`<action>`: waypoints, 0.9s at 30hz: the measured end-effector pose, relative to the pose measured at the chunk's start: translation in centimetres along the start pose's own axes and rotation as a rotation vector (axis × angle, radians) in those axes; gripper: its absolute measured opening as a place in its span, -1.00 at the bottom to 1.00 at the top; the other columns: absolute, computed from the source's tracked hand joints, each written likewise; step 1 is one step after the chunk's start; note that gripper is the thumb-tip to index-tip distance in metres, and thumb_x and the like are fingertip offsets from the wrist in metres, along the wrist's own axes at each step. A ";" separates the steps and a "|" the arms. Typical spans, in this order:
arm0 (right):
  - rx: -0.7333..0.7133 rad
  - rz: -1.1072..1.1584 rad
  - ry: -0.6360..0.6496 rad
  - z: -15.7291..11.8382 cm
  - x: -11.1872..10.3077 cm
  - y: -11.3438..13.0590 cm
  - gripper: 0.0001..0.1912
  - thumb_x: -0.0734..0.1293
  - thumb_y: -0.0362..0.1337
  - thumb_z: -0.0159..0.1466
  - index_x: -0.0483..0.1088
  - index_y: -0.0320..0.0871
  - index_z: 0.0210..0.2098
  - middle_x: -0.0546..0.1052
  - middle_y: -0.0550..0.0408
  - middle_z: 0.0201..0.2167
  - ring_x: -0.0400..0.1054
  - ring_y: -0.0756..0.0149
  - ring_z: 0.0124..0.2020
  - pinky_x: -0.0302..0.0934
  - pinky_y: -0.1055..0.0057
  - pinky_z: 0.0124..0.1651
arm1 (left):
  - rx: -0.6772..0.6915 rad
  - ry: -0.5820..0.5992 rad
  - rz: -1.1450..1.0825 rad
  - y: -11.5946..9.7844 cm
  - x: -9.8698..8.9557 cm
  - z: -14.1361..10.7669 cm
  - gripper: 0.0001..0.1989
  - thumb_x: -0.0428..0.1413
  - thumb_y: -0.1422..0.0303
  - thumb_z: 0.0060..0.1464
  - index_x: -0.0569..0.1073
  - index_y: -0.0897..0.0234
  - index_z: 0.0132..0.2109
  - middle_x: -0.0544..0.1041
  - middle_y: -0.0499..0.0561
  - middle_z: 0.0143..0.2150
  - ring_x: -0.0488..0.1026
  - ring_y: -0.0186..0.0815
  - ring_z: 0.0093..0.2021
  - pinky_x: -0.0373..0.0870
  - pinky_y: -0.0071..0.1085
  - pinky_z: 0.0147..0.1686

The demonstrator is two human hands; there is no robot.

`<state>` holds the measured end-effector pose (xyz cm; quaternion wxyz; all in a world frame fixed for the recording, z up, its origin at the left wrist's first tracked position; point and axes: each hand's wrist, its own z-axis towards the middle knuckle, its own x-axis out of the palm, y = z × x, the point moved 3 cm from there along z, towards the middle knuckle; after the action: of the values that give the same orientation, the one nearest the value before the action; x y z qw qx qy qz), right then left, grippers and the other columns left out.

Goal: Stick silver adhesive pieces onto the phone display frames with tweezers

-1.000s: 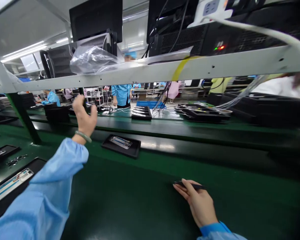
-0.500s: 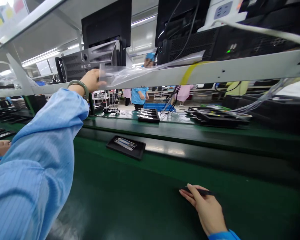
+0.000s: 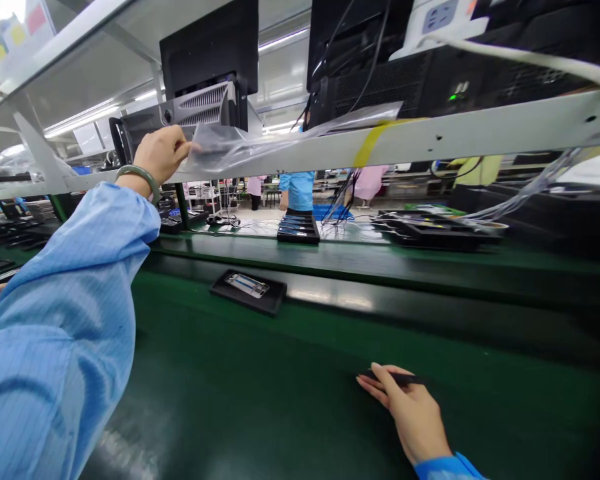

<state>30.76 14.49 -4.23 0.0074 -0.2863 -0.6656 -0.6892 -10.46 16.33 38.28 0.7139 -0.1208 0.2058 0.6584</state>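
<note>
Rightward from left hand: plastic bag, left end pinched.

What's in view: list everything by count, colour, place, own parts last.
bench: one, green, across foreground
rail: one, white, above bench
plastic film: one, clear, along rail
yellow tape: one strip, on rail
monitors: two, black, above rail
tray: one, black, on bench
flat part: one, silver-blue, in tray
far trays: several, black, beyond bench
people: several, blue or pink clothes, background
tool: one, black, in right grip
bracelet: one, green, left wrist
sleeves: two, blue, either side
left grip: one, bare, at film's left edge
right grip: one, bare, lower right
</note>
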 end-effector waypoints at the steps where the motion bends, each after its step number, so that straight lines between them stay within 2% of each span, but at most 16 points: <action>1: -0.002 -0.004 0.001 0.0 0.0 0.0 -0.45 0.58 -0.21 -0.27 0.30 -0.21 -0.36 0.45 0.18 -0.55 0.49 0.23 -0.52 0.49 0.43 -0.42 | 0.019 -0.015 -0.014 0.3 -0.1 -0.5 -0.74 0.02 0.27 0.25 0.40 0.45 -0.25 0.47 0.02 -0.24 0.38 -0.27 -0.13 0.23 -0.29 -0.04; 4: -0.007 -0.027 0.002 -0.1 0.1 0.0 -0.46 0.58 -0.21 -0.26 0.30 -0.20 -0.36 0.45 0.19 -0.55 0.49 0.22 -0.51 0.49 0.43 -0.42 | 0.011 -0.103 -0.039 1.0 -0.8 -2.4 -0.74 -0.10 0.34 0.31 0.38 0.38 -0.02 0.46 -0.02 -0.09 0.36 -0.33 -0.09 0.23 -0.33 -0.04; 6: -0.011 -0.043 0.001 -0.1 0.1 0.0 -0.46 0.57 -0.20 -0.26 0.30 -0.20 -0.36 0.45 0.19 -0.55 0.49 0.22 -0.50 0.48 0.43 -0.41 | -0.048 -0.189 -0.056 1.4 -1.6 -4.1 -0.72 -0.12 0.32 0.31 0.36 0.34 0.04 0.46 -0.06 -0.06 0.37 -0.35 -0.09 0.24 -0.33 -0.04; 11: -0.033 -0.092 -0.001 0.1 -0.1 0.1 -0.49 0.54 -0.15 -0.21 0.30 -0.19 -0.37 0.45 0.18 -0.55 0.49 0.25 -0.49 0.47 0.42 -0.38 | -0.295 -0.394 -0.065 2.7 -2.9 -9.6 -0.71 -0.04 0.25 0.24 0.44 0.36 -0.08 0.51 -0.05 -0.17 0.42 -0.28 -0.14 0.26 -0.29 -0.10; 15: -0.064 -0.176 0.029 -0.4 0.3 0.1 -0.60 0.48 -0.07 -0.10 0.37 -0.22 -0.40 0.49 0.10 -0.48 0.47 0.31 -0.44 0.44 0.46 -0.35 | -0.348 -0.381 -0.079 1.9 -1.4 -16.4 -0.74 -0.01 0.26 0.22 0.48 0.34 -0.14 0.52 0.02 -0.22 0.46 -0.24 -0.18 0.32 -0.33 -0.14; 17: -0.084 -0.225 0.095 -1.3 1.0 0.1 -0.61 0.44 -0.02 -0.04 0.41 -0.24 -0.42 0.52 0.03 -0.39 0.46 0.30 -0.38 0.42 0.47 -0.30 | -0.300 -0.241 -0.157 0.4 0.3 -20.5 -0.72 -0.08 0.29 0.26 0.43 0.34 -0.06 0.50 0.08 -0.12 0.43 -0.23 -0.09 0.32 -0.32 -0.06; 20: -0.138 -0.317 0.253 -3.6 2.6 0.0 -0.54 0.35 0.08 0.06 0.44 -0.23 -0.34 0.52 -0.01 -0.34 0.45 0.25 -0.34 0.41 0.40 -0.33 | -0.187 -0.027 -0.238 -3.3 3.0 -27.1 -0.76 -0.10 0.35 0.27 0.44 0.27 -0.10 0.52 0.04 -0.14 0.46 -0.25 -0.13 0.36 -0.32 -0.07; 22: -0.157 -0.422 0.330 -5.3 3.5 -0.1 -0.49 0.28 0.13 0.12 0.44 -0.22 -0.27 0.50 0.05 -0.46 0.39 0.33 -0.52 0.34 0.41 -0.50 | -0.039 0.158 -0.313 -6.2 4.5 -31.1 -0.73 -0.12 0.44 0.25 0.46 0.20 -0.11 0.54 -0.03 -0.17 0.47 -0.30 -0.15 0.31 -0.31 0.04; 24: -0.227 -0.552 0.375 -6.7 4.2 0.1 -0.50 0.22 0.12 0.18 0.44 -0.21 -0.25 0.43 0.15 -0.63 0.25 0.42 -0.70 0.22 0.46 -0.62 | 0.093 0.327 -0.389 -8.8 5.7 -34.3 -0.69 -0.14 0.52 0.24 0.47 0.15 -0.13 0.55 -0.11 -0.20 0.48 -0.38 -0.19 0.21 -0.31 0.14; 26: -0.388 -0.681 0.399 -7.6 4.6 0.5 -0.56 0.20 0.07 0.22 0.45 -0.18 -0.27 0.33 0.20 -0.73 0.23 0.42 -0.70 0.20 0.48 -0.58 | 0.162 0.447 -0.446 -10.7 6.5 -36.6 -0.67 -0.15 0.54 0.24 0.47 0.15 -0.13 0.55 -0.12 -0.22 0.48 -0.41 -0.22 0.16 -0.30 0.18; 27: -0.425 -0.713 0.392 -7.8 4.7 0.6 -0.59 0.21 0.05 0.22 0.45 -0.17 -0.29 0.34 0.20 -0.72 0.25 0.40 -0.67 0.22 0.46 -0.53 | 0.176 0.489 -0.467 -11.2 6.8 -37.4 -0.68 -0.14 0.54 0.25 0.47 0.16 -0.13 0.55 -0.11 -0.23 0.48 -0.41 -0.22 0.16 -0.29 0.17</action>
<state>24.05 9.03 -1.43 -0.1631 0.1011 -0.5523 -0.8112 -4.07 4.64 0.91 0.7826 -0.2568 0.3934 0.4084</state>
